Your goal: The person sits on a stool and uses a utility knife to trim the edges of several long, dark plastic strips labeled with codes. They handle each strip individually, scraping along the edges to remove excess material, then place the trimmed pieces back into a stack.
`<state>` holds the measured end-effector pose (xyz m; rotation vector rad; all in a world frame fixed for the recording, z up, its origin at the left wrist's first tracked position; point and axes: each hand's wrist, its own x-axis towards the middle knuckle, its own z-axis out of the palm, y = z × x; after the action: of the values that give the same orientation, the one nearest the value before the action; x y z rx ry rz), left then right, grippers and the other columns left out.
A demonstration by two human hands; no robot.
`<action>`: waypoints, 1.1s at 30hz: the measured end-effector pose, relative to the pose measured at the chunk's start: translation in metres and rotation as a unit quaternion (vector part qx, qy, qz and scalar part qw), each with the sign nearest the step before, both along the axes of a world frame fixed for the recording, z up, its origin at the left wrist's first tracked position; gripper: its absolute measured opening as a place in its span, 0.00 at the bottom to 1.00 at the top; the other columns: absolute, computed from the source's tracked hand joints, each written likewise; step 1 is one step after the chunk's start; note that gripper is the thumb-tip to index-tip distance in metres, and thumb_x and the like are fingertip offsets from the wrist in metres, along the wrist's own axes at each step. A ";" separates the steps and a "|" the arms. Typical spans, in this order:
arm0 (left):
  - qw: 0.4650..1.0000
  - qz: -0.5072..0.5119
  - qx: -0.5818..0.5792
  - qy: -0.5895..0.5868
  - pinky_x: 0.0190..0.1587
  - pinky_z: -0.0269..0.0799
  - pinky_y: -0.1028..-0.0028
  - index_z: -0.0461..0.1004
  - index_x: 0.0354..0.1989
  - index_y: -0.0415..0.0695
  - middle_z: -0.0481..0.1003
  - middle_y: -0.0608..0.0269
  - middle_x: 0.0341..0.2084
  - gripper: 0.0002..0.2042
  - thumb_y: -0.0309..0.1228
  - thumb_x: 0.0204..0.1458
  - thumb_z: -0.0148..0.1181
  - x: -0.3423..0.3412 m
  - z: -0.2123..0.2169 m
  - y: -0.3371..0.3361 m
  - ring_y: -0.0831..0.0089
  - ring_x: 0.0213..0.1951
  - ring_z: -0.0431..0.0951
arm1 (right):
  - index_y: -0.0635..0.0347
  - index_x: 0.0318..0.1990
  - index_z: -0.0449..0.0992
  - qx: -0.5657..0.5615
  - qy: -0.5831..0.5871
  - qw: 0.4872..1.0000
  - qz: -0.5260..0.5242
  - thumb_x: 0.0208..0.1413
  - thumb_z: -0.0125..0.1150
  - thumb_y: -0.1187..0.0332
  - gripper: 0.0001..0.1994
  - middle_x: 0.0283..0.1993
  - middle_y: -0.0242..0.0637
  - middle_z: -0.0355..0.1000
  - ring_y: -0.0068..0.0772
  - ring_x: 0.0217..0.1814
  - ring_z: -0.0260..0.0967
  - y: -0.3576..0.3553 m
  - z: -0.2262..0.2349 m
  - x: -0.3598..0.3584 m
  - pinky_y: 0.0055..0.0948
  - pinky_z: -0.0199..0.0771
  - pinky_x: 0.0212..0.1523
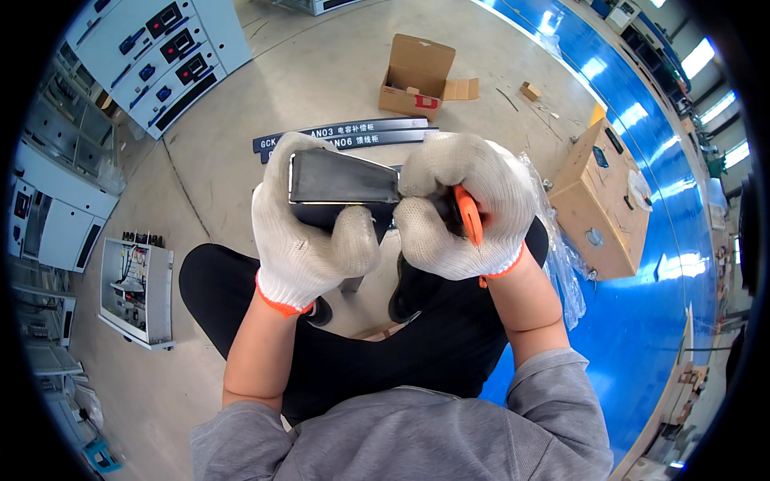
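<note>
White knit gloves cover both hands at frame centre. The left hand [309, 228] is wrapped around a dark rectangular nameplate strip [343, 180], thumb pressed beneath it; the right hand [461, 212] is closed on an orange-handled tool [468, 212] at the strip's right end. Work looks midway: two more label strips [345, 132] lie on the concrete floor [321, 72], apparently waiting.
</note>
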<state>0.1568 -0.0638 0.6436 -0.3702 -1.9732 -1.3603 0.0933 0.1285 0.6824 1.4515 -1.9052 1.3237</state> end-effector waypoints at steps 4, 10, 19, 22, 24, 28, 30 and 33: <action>1.000 -0.002 -0.003 -0.004 0.38 0.81 0.72 0.70 0.45 0.36 0.83 0.57 0.28 0.19 0.21 0.41 0.62 0.004 0.000 0.008 0.71 0.31 0.86 | 0.57 0.35 0.78 -0.037 0.049 0.998 -0.020 0.39 0.71 0.75 0.13 0.29 0.33 0.74 0.34 0.26 0.72 -0.001 -0.005 0.004 0.30 0.75 0.30; 0.992 0.106 0.023 -0.062 0.40 0.80 0.71 0.71 0.44 0.36 0.82 0.57 0.29 0.17 0.23 0.43 0.64 -0.001 0.010 0.016 0.72 0.31 0.84 | 0.57 0.30 0.76 -0.031 0.109 0.993 0.014 0.36 0.63 0.78 0.10 0.25 0.35 0.70 0.41 0.23 0.70 -0.001 0.000 0.008 0.34 0.72 0.27; 0.991 0.022 0.120 -0.051 0.45 0.78 0.72 0.75 0.47 0.32 0.82 0.57 0.32 0.18 0.36 0.54 0.60 -0.007 -0.009 -0.020 0.71 0.36 0.83 | 0.58 0.29 0.73 0.024 0.015 0.999 -0.022 0.40 0.61 0.84 0.09 0.21 0.36 0.67 0.38 0.21 0.67 -0.006 -0.017 -0.026 0.32 0.69 0.25; 0.987 -0.042 0.128 -0.091 0.36 0.76 0.77 0.78 0.48 0.32 0.80 0.61 0.27 0.43 0.70 0.61 0.47 -0.007 -0.009 -0.033 0.74 0.32 0.82 | 0.57 0.30 0.76 0.042 -0.020 0.999 0.011 0.41 0.66 0.78 0.07 0.24 0.37 0.73 0.40 0.23 0.72 -0.008 -0.016 -0.019 0.33 0.73 0.27; 0.973 -0.079 0.167 -0.135 0.30 0.72 0.80 0.79 0.47 0.33 0.80 0.61 0.25 0.46 0.75 0.58 0.44 -0.004 -0.005 -0.034 0.77 0.29 0.80 | 0.57 0.30 0.77 0.052 -0.051 0.997 0.019 0.44 0.69 0.76 0.06 0.26 0.38 0.76 0.39 0.24 0.74 -0.008 -0.017 -0.015 0.32 0.74 0.28; 0.959 -0.150 0.175 -0.164 0.21 0.63 0.83 0.79 0.47 0.33 0.78 0.65 0.23 0.49 0.78 0.56 0.43 -0.004 -0.002 -0.033 0.81 0.22 0.76 | 0.57 0.27 0.75 0.088 -0.118 0.989 0.029 0.48 0.72 0.75 0.08 0.27 0.38 0.75 0.38 0.26 0.74 -0.003 -0.020 -0.008 0.32 0.74 0.29; 0.950 -0.196 0.181 -0.163 0.26 0.69 0.82 0.79 0.50 0.33 0.79 0.64 0.27 0.43 0.71 0.62 0.46 -0.006 0.001 -0.033 0.80 0.25 0.77 | 0.57 0.28 0.74 0.060 -0.135 0.986 0.081 0.48 0.71 0.76 0.08 0.26 0.37 0.73 0.39 0.25 0.73 -0.007 -0.015 -0.002 0.33 0.73 0.29; 0.967 -0.068 0.207 -0.133 0.35 0.75 0.79 0.78 0.53 0.34 0.80 0.61 0.34 0.36 0.61 0.68 0.45 -0.005 0.003 -0.009 0.79 0.32 0.79 | 0.58 0.36 0.73 0.027 -0.133 0.985 0.103 0.48 0.70 0.77 0.11 0.31 0.36 0.72 0.41 0.29 0.73 -0.015 -0.015 0.008 0.34 0.74 0.33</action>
<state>0.1517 -0.0726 0.6471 -0.1301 -1.8279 -1.9488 0.1014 0.1138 0.6672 1.6015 -2.0098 1.6446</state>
